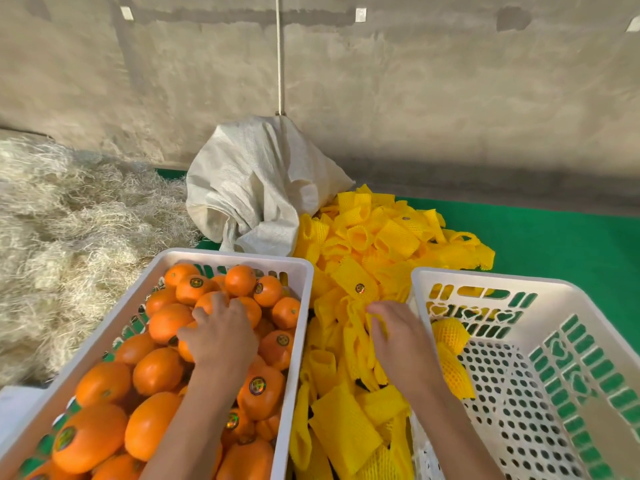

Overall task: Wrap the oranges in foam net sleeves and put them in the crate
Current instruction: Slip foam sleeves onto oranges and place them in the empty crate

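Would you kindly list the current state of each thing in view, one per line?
Left white plastic crate: full of bare oranges.
Right white plastic crate: nearly empty, two sleeved oranges inside.
Yellow foam net sleeves: loose heap between the crates.
White woven sack: slumped, open.
Left hand: gripping a bare orange.
Right hand: pinching a sleeve.

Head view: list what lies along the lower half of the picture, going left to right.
Straw heap → crate of bare oranges, left hand on an orange → pile of yellow foam net sleeves, right hand in it → white crate holding wrapped oranges.
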The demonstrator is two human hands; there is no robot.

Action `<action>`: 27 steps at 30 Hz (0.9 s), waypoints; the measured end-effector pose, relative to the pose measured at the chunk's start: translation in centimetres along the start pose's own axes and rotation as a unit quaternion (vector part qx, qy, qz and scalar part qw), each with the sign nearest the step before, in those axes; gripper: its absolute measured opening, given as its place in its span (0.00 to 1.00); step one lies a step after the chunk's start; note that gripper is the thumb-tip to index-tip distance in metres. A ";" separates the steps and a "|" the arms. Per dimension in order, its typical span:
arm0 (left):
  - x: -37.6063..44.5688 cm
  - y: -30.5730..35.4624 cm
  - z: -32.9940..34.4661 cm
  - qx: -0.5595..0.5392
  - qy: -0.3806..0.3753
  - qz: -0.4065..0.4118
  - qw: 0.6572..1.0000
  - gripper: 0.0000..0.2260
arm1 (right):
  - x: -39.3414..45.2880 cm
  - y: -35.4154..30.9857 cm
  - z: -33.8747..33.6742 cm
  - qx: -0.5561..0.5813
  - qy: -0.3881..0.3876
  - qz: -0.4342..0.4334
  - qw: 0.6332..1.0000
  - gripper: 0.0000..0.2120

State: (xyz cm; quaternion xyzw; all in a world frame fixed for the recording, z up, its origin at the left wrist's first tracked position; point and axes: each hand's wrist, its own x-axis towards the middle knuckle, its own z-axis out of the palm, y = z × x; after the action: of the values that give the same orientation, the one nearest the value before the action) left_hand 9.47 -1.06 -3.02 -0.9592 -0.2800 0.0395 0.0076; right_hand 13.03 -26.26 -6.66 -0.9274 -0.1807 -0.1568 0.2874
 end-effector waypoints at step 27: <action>-4.1 8.6 0.6 -0.841 -0.265 0.020 0.471 0.14 | -1.2 -0.6 0.7 0.205 0.035 0.125 0.970 0.10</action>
State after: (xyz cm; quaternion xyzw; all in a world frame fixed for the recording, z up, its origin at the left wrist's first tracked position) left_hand 10.57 -10.51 -3.65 -0.4533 -0.1476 0.0371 -0.8783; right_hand 11.81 -25.68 -7.41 -0.8577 -0.0816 -0.1119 0.4951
